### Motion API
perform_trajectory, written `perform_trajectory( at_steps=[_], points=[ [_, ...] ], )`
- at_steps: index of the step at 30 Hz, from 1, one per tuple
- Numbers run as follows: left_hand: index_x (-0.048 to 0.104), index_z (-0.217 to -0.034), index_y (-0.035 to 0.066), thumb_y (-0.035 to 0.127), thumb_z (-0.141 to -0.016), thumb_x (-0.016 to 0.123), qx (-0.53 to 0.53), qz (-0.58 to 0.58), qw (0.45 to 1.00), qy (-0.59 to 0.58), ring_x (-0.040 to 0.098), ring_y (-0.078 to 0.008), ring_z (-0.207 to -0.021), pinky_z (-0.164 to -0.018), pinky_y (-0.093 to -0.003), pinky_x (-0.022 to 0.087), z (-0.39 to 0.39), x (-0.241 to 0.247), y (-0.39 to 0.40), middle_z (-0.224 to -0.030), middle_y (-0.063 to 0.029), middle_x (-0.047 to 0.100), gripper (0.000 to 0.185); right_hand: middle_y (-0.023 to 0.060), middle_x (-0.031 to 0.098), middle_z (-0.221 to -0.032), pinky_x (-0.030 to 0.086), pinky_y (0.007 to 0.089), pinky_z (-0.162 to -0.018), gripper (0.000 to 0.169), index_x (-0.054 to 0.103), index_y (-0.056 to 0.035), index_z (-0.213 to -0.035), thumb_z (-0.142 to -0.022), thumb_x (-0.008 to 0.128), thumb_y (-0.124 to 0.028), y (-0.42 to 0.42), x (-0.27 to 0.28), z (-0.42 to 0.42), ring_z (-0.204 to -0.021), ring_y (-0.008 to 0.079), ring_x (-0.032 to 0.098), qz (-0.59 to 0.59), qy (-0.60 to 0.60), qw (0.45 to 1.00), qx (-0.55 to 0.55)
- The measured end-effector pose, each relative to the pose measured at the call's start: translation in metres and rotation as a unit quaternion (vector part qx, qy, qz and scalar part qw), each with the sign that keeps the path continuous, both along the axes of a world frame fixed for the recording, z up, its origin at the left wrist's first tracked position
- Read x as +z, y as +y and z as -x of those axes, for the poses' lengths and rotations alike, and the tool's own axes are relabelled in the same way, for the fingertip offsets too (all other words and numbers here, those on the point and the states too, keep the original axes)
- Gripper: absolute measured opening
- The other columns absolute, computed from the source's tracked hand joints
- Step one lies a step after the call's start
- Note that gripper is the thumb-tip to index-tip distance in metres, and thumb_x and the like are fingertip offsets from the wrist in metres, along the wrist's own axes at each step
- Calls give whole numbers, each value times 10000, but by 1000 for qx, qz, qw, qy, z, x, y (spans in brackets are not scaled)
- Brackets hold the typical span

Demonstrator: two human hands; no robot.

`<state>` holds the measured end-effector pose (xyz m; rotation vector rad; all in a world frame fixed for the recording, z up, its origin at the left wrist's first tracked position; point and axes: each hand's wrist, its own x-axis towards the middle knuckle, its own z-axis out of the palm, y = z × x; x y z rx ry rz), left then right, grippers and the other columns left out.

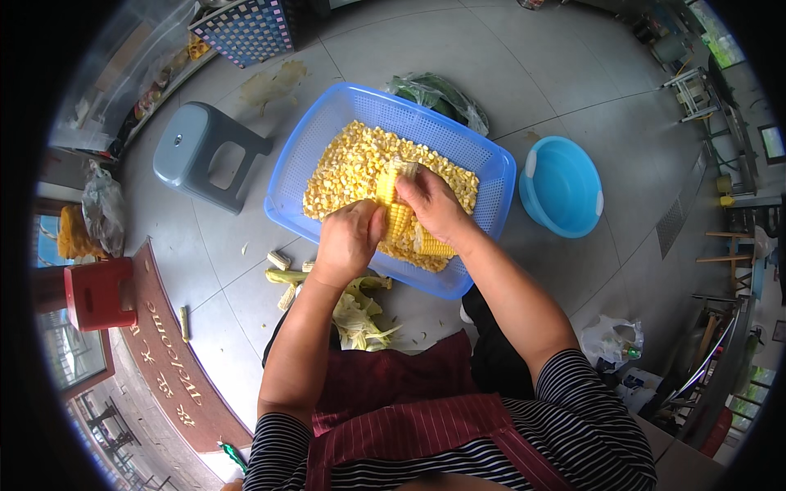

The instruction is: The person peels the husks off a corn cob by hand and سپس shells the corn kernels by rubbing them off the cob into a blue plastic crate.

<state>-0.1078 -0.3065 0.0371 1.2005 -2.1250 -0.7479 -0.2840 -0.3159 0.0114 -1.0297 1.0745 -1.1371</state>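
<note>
Both hands meet on a partly stripped corn cob (389,189) above a blue perforated plastic basket (498,184). My right hand (433,204) grips the cob near its upper, bare end. At its lower left side, my left hand (351,236) presses thumb and curled fingers against the kernels. Loose yellow corn kernels (350,162) cover much of the basket's floor. Another corn cob with kernels on it (433,243) lies in the basket under my right wrist, and more kernelled corn shows between the hands, partly hidden.
Stripped cobs (279,260) and corn husks (359,319) lie on the floor by the basket's near side. A grey stool (206,153) stands left, a light-blue basin (562,187) right. Behind the basket rests a plastic bag with green contents (436,98). A red stool (98,293) is far left.
</note>
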Motion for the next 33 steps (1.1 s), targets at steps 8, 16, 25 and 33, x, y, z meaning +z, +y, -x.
perform_trajectory(
  at_steps=[8,16,25,33],
  points=[
    [600,-840,25,139,-859,621,-422,-352,836,17,611,-291,-813,-707,-389,461,5,16,65,-791,-133,620,117,-40,558,-949,395,168,-559,530,530,-99,-1202,-874,594,-509,-19,-11,34,-740,15,466,-47,-87,993,-65],
    [548,-1187,24,182,-853,650,-39,-210,977,5,603,-218,-900,-762,-295,489,-8,17,33,-918,-132,642,383,20,554,-1102,490,263,-812,488,491,-50,-1227,-898,615,-389,-16,-10,31,-999,99,549,-21,-129,991,-20],
    [240,-1404,-15,273,-920,599,8,-253,933,256,608,-205,-937,-813,-312,487,-6,-18,9,-1184,-161,554,668,76,593,-922,522,286,-743,436,534,-5,-1057,-961,477,-427,-2,9,-4,-864,135,603,-109,-173,975,85],
    [250,-1357,-28,294,-912,581,46,10,993,108,630,-411,-840,-731,-419,500,16,-26,16,-906,-245,629,641,176,610,-840,465,408,-690,419,523,16,-966,-966,456,-397,1,5,-15,-783,325,605,52,240,960,-131]
  ],
)
